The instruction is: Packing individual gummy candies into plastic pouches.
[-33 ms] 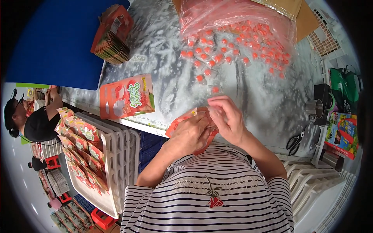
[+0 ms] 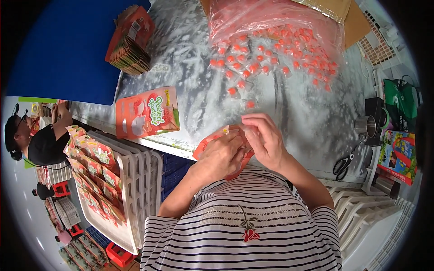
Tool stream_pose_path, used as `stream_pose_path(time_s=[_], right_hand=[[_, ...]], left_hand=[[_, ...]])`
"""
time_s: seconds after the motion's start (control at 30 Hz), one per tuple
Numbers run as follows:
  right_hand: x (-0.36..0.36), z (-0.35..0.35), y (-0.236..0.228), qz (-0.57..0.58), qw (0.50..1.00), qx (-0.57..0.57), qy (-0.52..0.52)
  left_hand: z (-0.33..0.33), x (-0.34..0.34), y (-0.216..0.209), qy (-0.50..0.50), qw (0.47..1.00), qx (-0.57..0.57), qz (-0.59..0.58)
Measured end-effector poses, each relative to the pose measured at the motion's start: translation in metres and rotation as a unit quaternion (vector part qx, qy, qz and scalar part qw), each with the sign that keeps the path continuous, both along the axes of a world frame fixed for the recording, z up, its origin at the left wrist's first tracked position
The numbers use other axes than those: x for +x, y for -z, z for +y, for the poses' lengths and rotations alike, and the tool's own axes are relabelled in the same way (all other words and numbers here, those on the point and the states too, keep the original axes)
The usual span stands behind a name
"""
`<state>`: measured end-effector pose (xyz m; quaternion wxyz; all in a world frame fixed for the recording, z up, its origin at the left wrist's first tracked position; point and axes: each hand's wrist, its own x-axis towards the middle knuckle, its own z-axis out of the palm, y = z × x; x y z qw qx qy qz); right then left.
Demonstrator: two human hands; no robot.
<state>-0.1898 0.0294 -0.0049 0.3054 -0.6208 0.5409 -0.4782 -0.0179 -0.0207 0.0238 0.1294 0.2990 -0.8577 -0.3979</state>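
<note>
My left hand (image 2: 220, 155) is closed around an orange-red pouch (image 2: 205, 143) held upright against my striped shirt at the table's front edge. Its fingers cover much of the pouch's upper part. Right beside the pouch's top, my right hand (image 2: 267, 139) has its fingers stretched out and its thumb a little apart from them. No object shows between those fingers, though the palm is hidden. A printed orange-red pouch (image 2: 147, 113) lies flat on the table to the left. One small wrapped red candy (image 2: 250, 104) rests just beyond my right hand.
Many wrapped red candies (image 2: 254, 67) spill from a pink plastic bag (image 2: 271, 20) in a cardboard box (image 2: 359, 29). Stacked pouches (image 2: 129, 56) stand at the far left. Filled pouches sit in a white tray (image 2: 129, 228) at left. Black scissors (image 2: 343, 166) and a metal cup (image 2: 365, 127) are right.
</note>
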Motion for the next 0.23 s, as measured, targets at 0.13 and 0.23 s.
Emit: stream_pose_path(time_s=[0.13,0.23], right_hand=[[-0.004,0.010,-0.002,0.237,0.970,-0.032,-0.039],[-0.004,0.013,0.002,0.216,0.976,-0.025,-0.033]], left_hand=[[-0.003,0.005,0.000,-0.010,1.000,0.020,-0.006],[0.005,0.003,0.010,-0.026,0.999,0.010,0.018]])
